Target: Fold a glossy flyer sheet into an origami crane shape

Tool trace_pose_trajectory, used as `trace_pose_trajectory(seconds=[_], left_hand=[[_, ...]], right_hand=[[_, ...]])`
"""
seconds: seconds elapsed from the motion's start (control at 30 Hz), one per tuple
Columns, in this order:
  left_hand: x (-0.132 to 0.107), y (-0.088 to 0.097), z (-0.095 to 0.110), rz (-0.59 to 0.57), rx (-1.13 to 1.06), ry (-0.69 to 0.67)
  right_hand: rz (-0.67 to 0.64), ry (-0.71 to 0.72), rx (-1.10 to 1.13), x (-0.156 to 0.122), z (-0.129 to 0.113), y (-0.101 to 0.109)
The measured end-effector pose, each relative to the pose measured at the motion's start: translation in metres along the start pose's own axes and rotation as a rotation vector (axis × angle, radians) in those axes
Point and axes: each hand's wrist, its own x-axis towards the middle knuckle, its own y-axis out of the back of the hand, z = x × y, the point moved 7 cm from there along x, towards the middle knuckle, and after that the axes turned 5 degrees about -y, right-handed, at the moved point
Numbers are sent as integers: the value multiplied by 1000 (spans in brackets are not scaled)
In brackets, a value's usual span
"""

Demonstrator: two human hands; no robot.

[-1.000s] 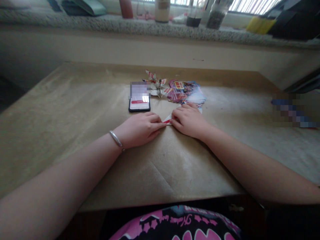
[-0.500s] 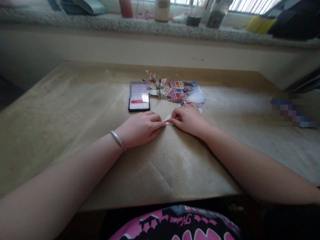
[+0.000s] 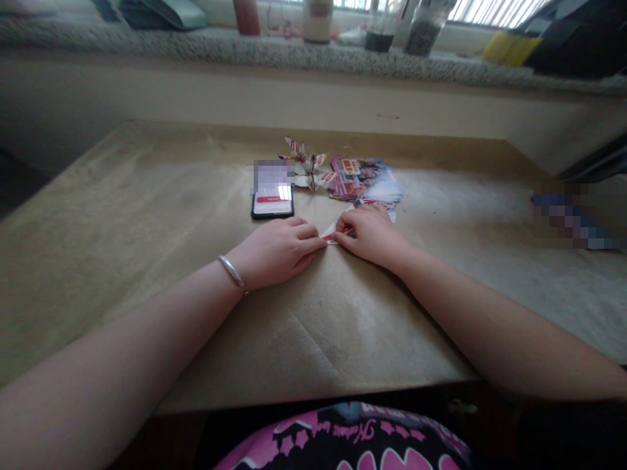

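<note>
Pinching folded paper [image 3: 332, 233] between fingers [image 3: 313, 243] — left hand [image 3: 274, 252], right hand [image 3: 375, 235] closed on it.

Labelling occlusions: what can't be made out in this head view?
All head view.
folded paper: mostly under left hand and right hand; shape unclear.
phone: upper screen pixelated.
patch at right: pixelated, unidentifiable.
jars at the back: tops cut by top edge.

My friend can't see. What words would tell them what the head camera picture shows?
The left hand and right hand meet on a table covered in brown paper, both pinching a small red-and-white folded paper at their fingertips. Just beyond lie a phone, some origami figures and a pile of printed sheets.
</note>
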Motion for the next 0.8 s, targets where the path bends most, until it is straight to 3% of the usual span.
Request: trace_pose_trajectory(seconds=[0.8], left_hand=[[-1, 10, -2, -18, -75, -13]], right_hand=[[-12, -9, 7, -2, -1, 2]])
